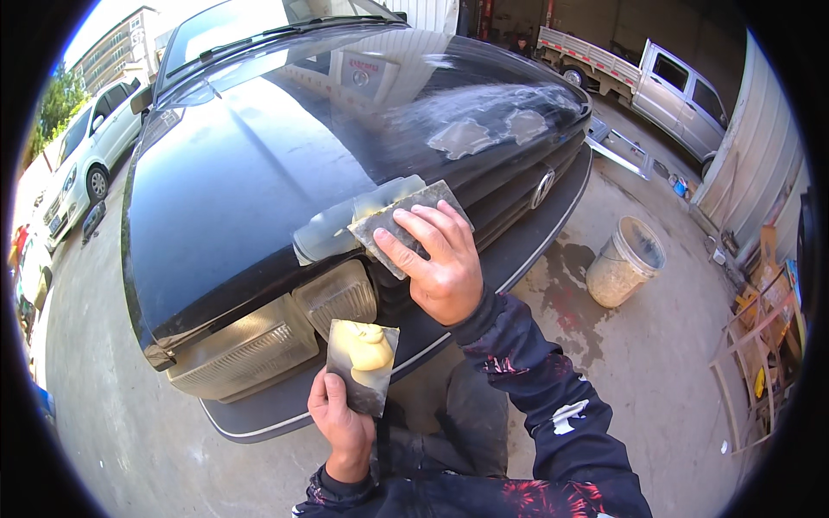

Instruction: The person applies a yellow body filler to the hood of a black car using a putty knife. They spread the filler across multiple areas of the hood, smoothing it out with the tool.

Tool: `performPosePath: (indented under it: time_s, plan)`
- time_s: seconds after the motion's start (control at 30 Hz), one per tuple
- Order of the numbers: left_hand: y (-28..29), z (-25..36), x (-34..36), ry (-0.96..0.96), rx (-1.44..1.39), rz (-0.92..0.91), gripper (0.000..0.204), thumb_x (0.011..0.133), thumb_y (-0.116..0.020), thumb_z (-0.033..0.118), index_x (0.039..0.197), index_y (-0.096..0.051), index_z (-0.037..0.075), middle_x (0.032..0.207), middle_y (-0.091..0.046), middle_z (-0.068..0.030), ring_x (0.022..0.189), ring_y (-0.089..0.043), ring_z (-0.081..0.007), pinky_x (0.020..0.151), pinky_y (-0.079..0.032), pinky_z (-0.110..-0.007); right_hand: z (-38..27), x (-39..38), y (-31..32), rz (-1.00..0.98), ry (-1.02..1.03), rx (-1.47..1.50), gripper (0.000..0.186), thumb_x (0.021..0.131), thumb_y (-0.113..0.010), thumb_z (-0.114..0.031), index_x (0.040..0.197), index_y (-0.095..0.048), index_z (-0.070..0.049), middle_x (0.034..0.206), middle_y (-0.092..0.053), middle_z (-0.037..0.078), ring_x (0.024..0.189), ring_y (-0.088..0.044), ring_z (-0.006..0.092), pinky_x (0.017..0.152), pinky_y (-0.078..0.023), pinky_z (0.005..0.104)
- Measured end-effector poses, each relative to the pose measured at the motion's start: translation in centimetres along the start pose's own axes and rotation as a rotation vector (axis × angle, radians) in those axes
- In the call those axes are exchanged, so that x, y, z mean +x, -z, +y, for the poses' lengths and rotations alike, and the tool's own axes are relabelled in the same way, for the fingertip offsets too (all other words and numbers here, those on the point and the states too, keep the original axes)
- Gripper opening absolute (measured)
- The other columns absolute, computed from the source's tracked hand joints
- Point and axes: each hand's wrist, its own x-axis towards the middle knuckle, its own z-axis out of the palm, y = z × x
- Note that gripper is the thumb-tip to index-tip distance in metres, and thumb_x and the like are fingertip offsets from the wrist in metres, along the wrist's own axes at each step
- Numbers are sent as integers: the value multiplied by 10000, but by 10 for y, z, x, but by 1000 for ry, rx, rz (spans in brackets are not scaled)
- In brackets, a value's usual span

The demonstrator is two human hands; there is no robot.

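My right hand (445, 263) grips a grey, flat putty spreader (399, 226), its fingers spread over the top face. The spreader's edge lies against a grey-green patch of filler (332, 231) at the front edge of the black car hood (233, 198). Some yellowish putty shows along that edge. Lower and to the left, my left hand (341, 423) pinches a dark rectangular plate (370, 395) by its lower left side. A mound of yellow putty (363, 347) sits on the plate, which is held in front of the headlight (259, 345).
Sanded filler spots (462, 138) mark the hood's far right. A dirty white bucket (623, 263) stands on the concrete beside a wet stain. Scrap wood (760, 354) leans at the right edge. A white car (91, 147) and a silver truck (673, 95) are parked behind.
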Motion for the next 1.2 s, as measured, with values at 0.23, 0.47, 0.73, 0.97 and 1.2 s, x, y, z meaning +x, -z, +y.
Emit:
performPosePath:
  time_s: [0.23,0.47,0.73,0.97,1.2]
  plan:
    - [-2,-1,2,19,-14,25,332,1025,-561,214,1172,-602,-80,1097,-671,-114,982,-634,-175,915,-499,-317,-9,-37,-23,109,16,16,525,734,-619,6,1220,-703,-177,1265,-600,77,1184,-546,291,1093,-384,522]
    - [-3,1,1,11,-11,38,330,1027,-556,213,1171,-603,-80,1096,-669,-111,982,-630,-169,914,-498,-317,1,-17,20,88,-27,15,508,720,-597,24,1186,-711,-146,1222,-619,96,1139,-568,298,1056,-404,515]
    - [-2,-2,-2,27,-31,32,331,1025,-559,211,1168,-606,-83,1095,-673,-113,985,-631,-171,912,-499,-315,14,56,33,-141,16,156,489,702,-576,88,1132,-715,-97,1091,-651,105,1059,-600,316,943,-471,420]
    - [3,-3,-1,20,-19,62,322,1020,-570,208,1166,-611,-76,1088,-677,-114,977,-637,-175,908,-504,-321,-7,-8,2,14,-10,39,547,716,-593,23,1218,-702,-163,1248,-615,84,1160,-557,292,1073,-394,502]
    - [1,-5,-1,13,-26,23,335,1020,-571,220,1176,-608,-74,1103,-677,-118,993,-641,-184,926,-505,-331,-2,-50,-27,129,29,19,528,731,-601,8,1218,-703,-170,1282,-600,79,1178,-552,295,1080,-404,512]
